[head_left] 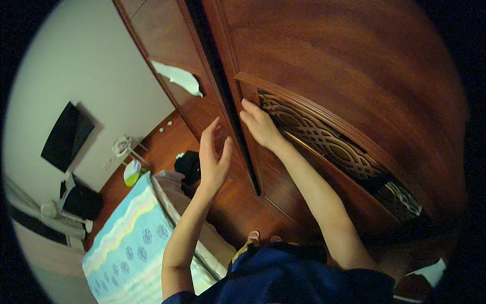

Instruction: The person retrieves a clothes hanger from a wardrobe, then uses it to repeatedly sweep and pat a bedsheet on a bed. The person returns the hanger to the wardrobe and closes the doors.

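Note:
A wooden wardrobe with reddish-brown doors [322,49] stands before me, a dark vertical gap [224,83] showing between its panels. My right hand [260,123] rests at or close to the door edge on the right of this gap, fingers extended and holding nothing that I can see. Left of the gap, my left hand [214,159] is raised with thumb and fingers apart and nothing between them. Whether either hand touches the wood is hard to tell. A carved lattice panel [322,136] is set in the door beside my right hand.
A bed with a blue patterned cover [125,235] lies to the left. Beyond it are a black wall-mounted screen [68,136], a small white stool or table [129,148], a green-and-white item [133,173] and a dark bundle [188,167] on the wooden floor [235,209].

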A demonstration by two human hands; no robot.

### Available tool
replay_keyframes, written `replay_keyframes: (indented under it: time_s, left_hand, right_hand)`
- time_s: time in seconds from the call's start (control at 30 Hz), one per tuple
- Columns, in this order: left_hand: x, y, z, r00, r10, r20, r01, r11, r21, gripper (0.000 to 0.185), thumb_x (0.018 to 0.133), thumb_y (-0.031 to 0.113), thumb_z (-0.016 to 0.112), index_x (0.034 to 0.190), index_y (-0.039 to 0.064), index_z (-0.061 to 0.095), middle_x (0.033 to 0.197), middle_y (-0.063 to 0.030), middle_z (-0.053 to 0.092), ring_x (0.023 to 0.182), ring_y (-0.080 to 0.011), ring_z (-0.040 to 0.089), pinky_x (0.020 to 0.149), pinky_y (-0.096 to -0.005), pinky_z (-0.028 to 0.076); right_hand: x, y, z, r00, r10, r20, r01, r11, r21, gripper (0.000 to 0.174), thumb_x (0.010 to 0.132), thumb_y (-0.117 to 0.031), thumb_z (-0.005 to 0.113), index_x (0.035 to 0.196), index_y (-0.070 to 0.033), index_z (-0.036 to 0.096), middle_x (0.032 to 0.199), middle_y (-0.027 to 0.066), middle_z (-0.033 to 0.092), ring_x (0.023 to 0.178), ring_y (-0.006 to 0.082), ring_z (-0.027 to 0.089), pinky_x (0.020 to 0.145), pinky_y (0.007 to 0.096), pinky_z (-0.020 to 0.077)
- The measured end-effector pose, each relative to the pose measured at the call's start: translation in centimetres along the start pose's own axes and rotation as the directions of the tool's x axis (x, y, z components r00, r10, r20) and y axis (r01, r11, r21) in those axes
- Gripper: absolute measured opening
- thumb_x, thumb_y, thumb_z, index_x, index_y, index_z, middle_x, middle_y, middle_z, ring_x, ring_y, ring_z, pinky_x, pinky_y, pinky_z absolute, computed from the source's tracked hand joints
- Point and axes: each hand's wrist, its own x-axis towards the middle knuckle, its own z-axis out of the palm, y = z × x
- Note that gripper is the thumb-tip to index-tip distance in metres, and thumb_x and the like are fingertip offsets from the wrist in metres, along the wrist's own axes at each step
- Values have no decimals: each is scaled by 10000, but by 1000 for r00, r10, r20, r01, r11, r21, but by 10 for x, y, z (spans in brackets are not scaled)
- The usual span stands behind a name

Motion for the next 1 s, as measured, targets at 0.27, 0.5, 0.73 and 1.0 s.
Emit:
replay_keyframes:
  time_s: [0.27, 0.5, 0.73, 1.0]
  left_hand:
    - [95, -73, 19, 976, 195, -99, -173, 965, 197, 654, 870, 148, 641, 1411, -41, 325, 1363, -262, 420, 1276, -396, 401, 1081, -420, 305]
    - [113, -100, 56, 954, 249, -168, -192, 936, 296, 735, 839, 176, 682, 1428, -40, 300, 1270, -259, 406, 1165, -379, 427, 1044, -434, 337]
    - [129, -101, 63, 983, -7, -185, 5, 1000, -13, 684, 831, 184, 729, 1365, -51, 373, 1264, -188, 399, 1073, -279, 506, 950, -380, 429]
    - [116, -75, 62, 974, 75, -212, -88, 995, -54, 626, 798, 241, 785, 1256, -32, 457, 1160, -138, 478, 983, -225, 512, 856, -327, 442]
  right_hand:
    - [-92, -50, -24, 828, -511, -229, 122, 564, -816, 313, 831, -82, 599, 1138, -58, 653, 1365, 121, 521, 1341, 314, 397, 1121, 545, 222]
    - [-100, -30, -36, 903, -365, -229, -156, 219, -963, 458, 847, -101, 500, 1289, 10, 546, 1452, 102, 441, 1410, 250, 303, 1167, 456, 150]
    - [-89, -21, -34, 878, -446, -174, -155, 80, -985, 526, 834, -159, 475, 1328, 21, 497, 1467, 86, 417, 1406, 213, 304, 1167, 402, 193]
    - [-88, -30, -34, 900, -420, -119, -143, -26, -989, 528, 873, -216, 452, 1351, 7, 481, 1493, 84, 375, 1419, 206, 272, 1185, 401, 143]
